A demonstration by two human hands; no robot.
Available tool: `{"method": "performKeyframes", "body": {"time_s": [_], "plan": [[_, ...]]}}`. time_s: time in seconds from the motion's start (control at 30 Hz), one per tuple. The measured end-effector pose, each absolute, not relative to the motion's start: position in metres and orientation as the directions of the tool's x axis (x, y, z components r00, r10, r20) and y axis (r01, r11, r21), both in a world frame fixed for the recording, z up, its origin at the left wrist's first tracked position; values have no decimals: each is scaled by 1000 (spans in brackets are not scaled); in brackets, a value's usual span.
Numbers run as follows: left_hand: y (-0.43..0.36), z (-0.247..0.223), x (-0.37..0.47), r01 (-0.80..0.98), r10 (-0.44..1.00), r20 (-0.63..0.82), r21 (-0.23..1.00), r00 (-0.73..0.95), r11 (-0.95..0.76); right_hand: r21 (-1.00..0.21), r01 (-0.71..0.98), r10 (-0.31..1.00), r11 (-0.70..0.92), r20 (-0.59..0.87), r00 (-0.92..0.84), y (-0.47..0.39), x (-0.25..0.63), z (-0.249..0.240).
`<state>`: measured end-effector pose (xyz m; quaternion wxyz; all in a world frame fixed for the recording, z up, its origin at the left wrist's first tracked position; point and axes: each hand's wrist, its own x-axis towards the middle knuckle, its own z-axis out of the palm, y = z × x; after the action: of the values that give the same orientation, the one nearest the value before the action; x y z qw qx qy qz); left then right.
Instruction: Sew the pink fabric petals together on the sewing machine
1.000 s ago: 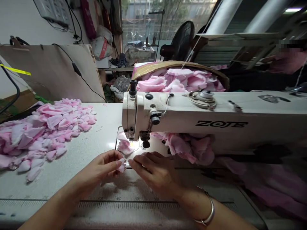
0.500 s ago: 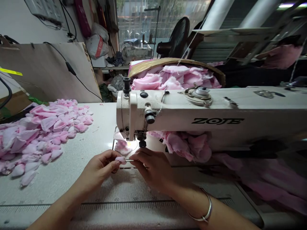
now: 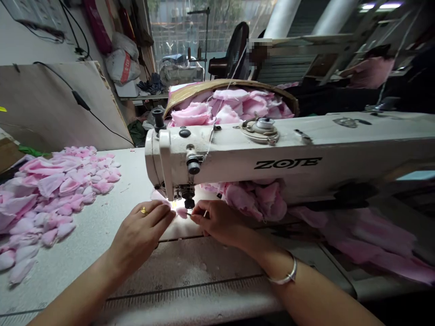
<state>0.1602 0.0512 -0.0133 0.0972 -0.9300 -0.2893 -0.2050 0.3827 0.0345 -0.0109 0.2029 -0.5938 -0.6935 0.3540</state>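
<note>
Just below the needle area of the white sewing machine (image 3: 224, 158) lies a small pink fabric piece (image 3: 182, 212). My right hand (image 3: 212, 219) pinches a thin rod-like tool (image 3: 189, 213) whose tip meets the piece from the right. My left hand (image 3: 144, 228), with a ring on it, is at the left of the piece, fingers bent and pressed together; whatever is under its fingertips is hidden. Behind the left fingertips, another pale pink cloth (image 3: 159, 195) lies by the machine's lit needle area.
Many small pink pieces (image 3: 64, 190) are heaped on the table's left. Pink cloth (image 3: 253, 199) bunches under the machine arm, and more hangs at the right (image 3: 367, 240). Behind the machine stands a full basket (image 3: 288, 97). A person in pink (image 3: 370, 72) is at the far right.
The view has shifted, moving the machine leftward in the frame. My left hand no longer visibly pinches the small pink piece; its back now faces up. The piece and tool are nearer the needle.
</note>
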Motion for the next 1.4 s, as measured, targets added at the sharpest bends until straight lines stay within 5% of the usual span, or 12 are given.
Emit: {"method": "performKeyframes", "body": {"time_s": [0.13,0.4,0.7,1.2,1.4], "plan": [[61,-18,169,490,350,405,-319,845,-811,-828,555,934,-77,-255,-251,43,391,-16],[68,-30,170,627,562,280,-390,778,-674,-846,525,909,-92,-287,-303,49,391,-16],[84,-37,166,706,653,304,-106,693,-700,-873,465,874,-151,-338,-350,56,394,-16],[78,-41,168,692,534,513,-178,672,-700,-808,589,934,-23,-228,-276,64,357,-15],[80,-45,163,647,543,510,-35,667,-762,-775,630,933,-47,-259,-249,62,360,-13]]}}
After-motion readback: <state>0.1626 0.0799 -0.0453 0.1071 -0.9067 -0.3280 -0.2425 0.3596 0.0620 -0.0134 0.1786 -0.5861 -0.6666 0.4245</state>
